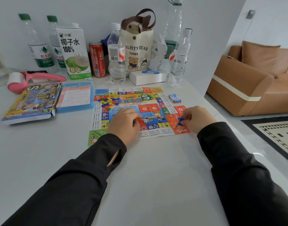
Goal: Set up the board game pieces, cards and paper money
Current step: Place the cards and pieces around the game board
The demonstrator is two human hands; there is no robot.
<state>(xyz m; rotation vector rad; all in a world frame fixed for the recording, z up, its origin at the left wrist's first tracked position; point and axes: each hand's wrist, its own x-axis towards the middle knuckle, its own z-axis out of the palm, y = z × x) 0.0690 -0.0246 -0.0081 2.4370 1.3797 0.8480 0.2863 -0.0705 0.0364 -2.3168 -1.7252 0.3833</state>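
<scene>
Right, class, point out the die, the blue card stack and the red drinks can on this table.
die [145, 121]: head view, on its dotted white face.
blue card stack [175, 98]: head view, middle of the top card.
red can [97, 60]: head view, middle of its side.

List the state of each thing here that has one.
Colourful paper game board: unfolded, flat on the white table.
White die: lying on the board beside the left hand.
Small blue plastic pawn: pinched by the right hand.
Small red plastic piece: gripped by the left hand.
Colourful cardboard game box: end flap open.
Red soda can: upright.
</scene>
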